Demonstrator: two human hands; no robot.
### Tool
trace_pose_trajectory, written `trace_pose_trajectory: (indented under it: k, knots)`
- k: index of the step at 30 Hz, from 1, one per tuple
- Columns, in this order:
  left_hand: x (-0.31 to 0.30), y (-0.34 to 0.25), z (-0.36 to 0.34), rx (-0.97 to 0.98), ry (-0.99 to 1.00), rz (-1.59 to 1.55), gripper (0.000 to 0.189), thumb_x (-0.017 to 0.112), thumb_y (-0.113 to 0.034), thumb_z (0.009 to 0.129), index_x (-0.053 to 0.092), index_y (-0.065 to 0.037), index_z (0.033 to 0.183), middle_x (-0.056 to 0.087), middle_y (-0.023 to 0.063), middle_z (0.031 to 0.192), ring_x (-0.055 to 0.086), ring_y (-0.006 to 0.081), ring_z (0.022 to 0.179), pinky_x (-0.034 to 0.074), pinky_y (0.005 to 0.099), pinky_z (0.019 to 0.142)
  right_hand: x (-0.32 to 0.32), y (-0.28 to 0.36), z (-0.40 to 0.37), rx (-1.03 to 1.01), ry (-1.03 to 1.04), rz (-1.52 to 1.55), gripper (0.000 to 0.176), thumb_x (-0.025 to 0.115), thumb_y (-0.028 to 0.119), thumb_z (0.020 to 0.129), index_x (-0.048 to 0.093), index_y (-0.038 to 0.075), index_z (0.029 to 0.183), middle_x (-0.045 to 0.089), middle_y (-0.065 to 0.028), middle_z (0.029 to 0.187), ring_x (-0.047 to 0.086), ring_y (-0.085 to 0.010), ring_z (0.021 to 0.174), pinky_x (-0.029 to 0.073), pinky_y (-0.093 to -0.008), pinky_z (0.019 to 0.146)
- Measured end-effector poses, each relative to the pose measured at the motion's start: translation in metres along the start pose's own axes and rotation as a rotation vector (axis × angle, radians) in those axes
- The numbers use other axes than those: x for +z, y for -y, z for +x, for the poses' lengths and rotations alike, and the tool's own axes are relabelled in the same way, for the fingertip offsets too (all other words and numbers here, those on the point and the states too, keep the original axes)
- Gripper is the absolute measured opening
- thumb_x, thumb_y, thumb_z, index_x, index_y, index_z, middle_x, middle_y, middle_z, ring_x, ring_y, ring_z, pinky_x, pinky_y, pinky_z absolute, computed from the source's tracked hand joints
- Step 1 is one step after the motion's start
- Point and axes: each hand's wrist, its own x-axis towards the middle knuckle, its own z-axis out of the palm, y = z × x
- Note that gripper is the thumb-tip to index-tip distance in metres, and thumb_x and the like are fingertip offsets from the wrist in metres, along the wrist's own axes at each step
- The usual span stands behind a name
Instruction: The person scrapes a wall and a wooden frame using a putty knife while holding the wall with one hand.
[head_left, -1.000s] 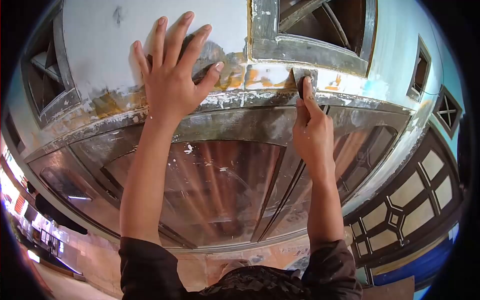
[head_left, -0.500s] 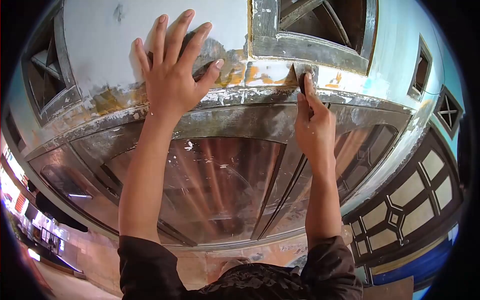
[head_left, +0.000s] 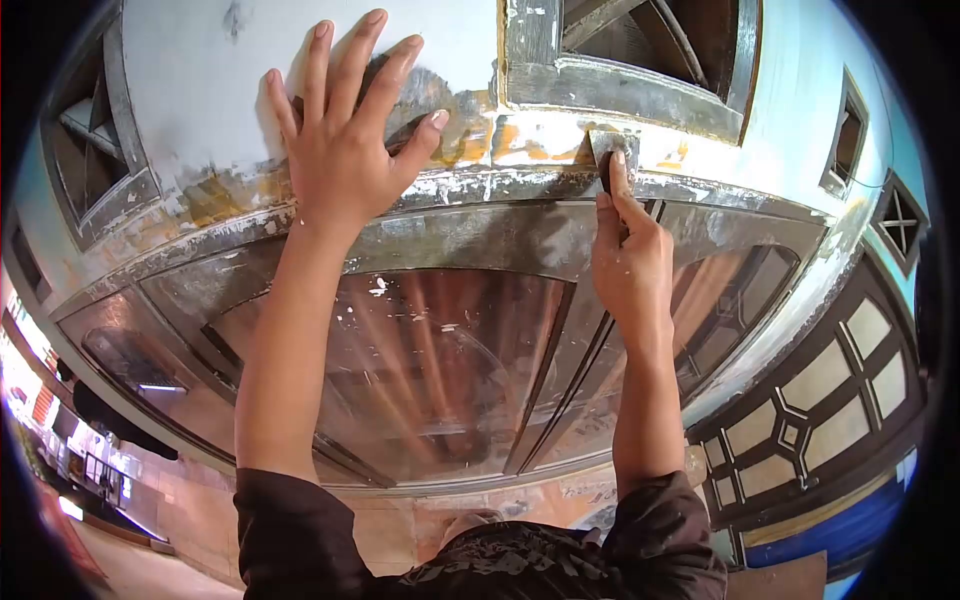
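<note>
My left hand point(head_left: 345, 150) lies flat on the white wall point(head_left: 200, 90), fingers spread, just above the dark wooden door frame. With my right hand point(head_left: 632, 235) I grip a putty knife point(head_left: 615, 148), its short handle mostly hidden by my fingers and my index finger stretched along the blade. The blade points up and meets the patchy strip point(head_left: 545, 138) of white and orange-brown wall between the frame and the vent opening. White flecks and worn paint mark the top rail point(head_left: 470, 190) of the door frame below.
A wooden vent frame point(head_left: 640, 95) sits directly above the knife, another point(head_left: 95, 150) at the left. Below are glazed door panels point(head_left: 440, 370) with curtains behind. A dark grille door point(head_left: 810, 410) stands at the right, and tiled floor point(head_left: 190, 510) shows at lower left.
The putty knife's blade has tilted, and its flat face now catches more light. My right hand has shifted very slightly; my left hand stays on the wall.
</note>
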Motion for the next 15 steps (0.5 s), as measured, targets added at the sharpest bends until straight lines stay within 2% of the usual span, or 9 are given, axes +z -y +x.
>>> trace_pose_trajectory:
  k: [5, 7, 11, 13, 15]
  knots:
    - [-0.002, -0.001, 0.003, 0.012, 0.012, 0.022, 0.057, 0.067, -0.055, 0.098, 0.063, -0.032, 0.150, 0.045, -0.0037, 0.168, 0.032, 0.0315, 0.160, 0.015, 0.0720, 0.123, -0.001, 0.006, 0.005, 0.016, -0.006, -0.058, 0.043, 0.061, 0.020, 0.110, 0.059, 0.015, 0.153, 0.052, -0.0189, 0.068, 0.041, -0.0159, 0.064, 0.048, -0.0354, 0.063]
    - [-0.001, 0.000, 0.001, -0.008, 0.005, 0.004, 0.057, 0.067, -0.055, 0.098, 0.062, -0.032, 0.150, 0.046, -0.0036, 0.168, 0.032, 0.0317, 0.160, 0.015, 0.0723, 0.123, 0.000, 0.001, 0.000, -0.034, -0.031, -0.030, 0.042, 0.058, 0.019, 0.109, 0.062, 0.017, 0.150, 0.068, -0.0300, 0.081, 0.067, -0.0506, 0.079, 0.054, -0.0497, 0.067]
    - [-0.002, -0.001, 0.001, -0.003, 0.026, 0.006, 0.057, 0.067, -0.055, 0.098, 0.062, -0.031, 0.150, 0.045, -0.0036, 0.169, 0.031, 0.0319, 0.160, 0.015, 0.0719, 0.123, -0.006, 0.010, 0.005, 0.000, 0.019, -0.070, 0.041, 0.057, 0.020, 0.109, 0.062, 0.017, 0.150, 0.069, -0.0294, 0.082, 0.068, -0.0502, 0.079, 0.054, -0.0506, 0.069]
    - [-0.001, 0.001, 0.000, 0.003, 0.011, -0.005, 0.057, 0.066, -0.055, 0.099, 0.062, -0.031, 0.150, 0.044, -0.0034, 0.169, 0.031, 0.0322, 0.160, 0.015, 0.0718, 0.123, -0.008, 0.011, 0.003, 0.047, 0.038, -0.045, 0.045, 0.058, 0.022, 0.111, 0.055, 0.015, 0.155, 0.059, -0.0261, 0.074, 0.043, -0.0249, 0.065, 0.050, -0.0386, 0.068]
    - [-0.003, 0.000, 0.001, -0.002, 0.014, -0.007, 0.057, 0.066, -0.055, 0.099, 0.062, -0.031, 0.150, 0.044, -0.0034, 0.169, 0.031, 0.0323, 0.160, 0.015, 0.0720, 0.123, -0.007, 0.012, 0.006, 0.051, 0.047, -0.052, 0.045, 0.058, 0.022, 0.111, 0.055, 0.015, 0.156, 0.059, -0.0260, 0.074, 0.043, -0.0252, 0.065, 0.050, -0.0387, 0.068]
